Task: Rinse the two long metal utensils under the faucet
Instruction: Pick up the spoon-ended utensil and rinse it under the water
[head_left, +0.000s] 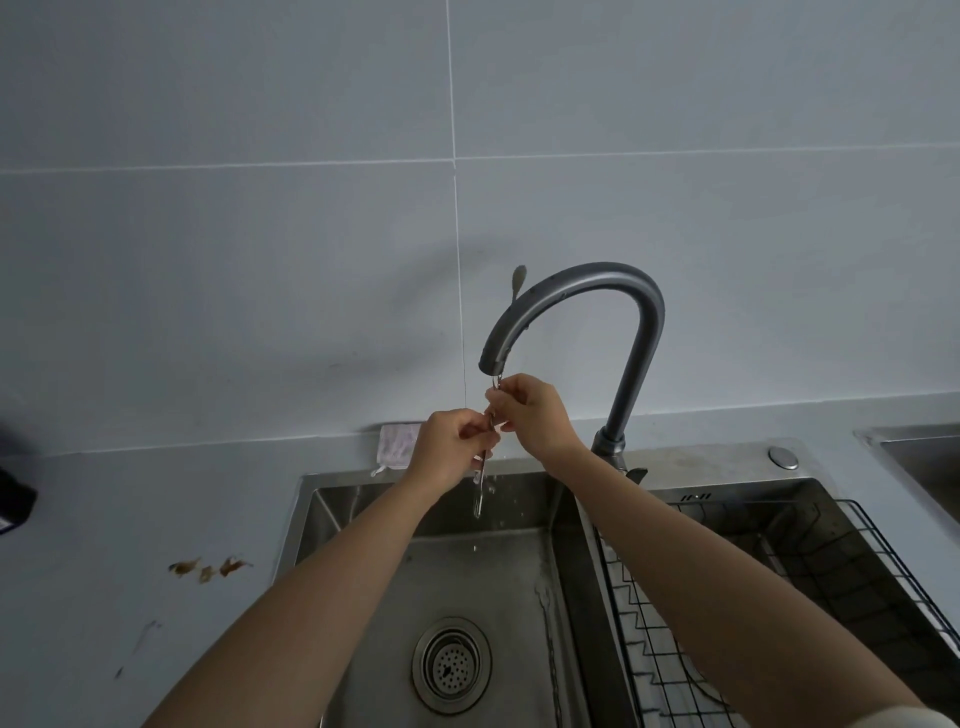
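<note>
Under the spout of the grey gooseneck faucet (587, 291) I hold the long metal utensils (481, 483) upright, their lower ends hanging over the left sink basin (467, 582). My left hand (451, 447) grips them around the middle. My right hand (530, 415) pinches their upper part just below the spout. Water runs down the metal and splashes below. My fingers hide most of the utensils, so I cannot tell them apart.
A drain strainer (451, 664) sits in the basin floor. A black wire rack (779, 597) fills the right basin. A pale cloth (397, 441) lies on the ledge behind the sink. Brown scraps (208, 567) stain the counter at left. A dark object (13, 501) is at the left edge.
</note>
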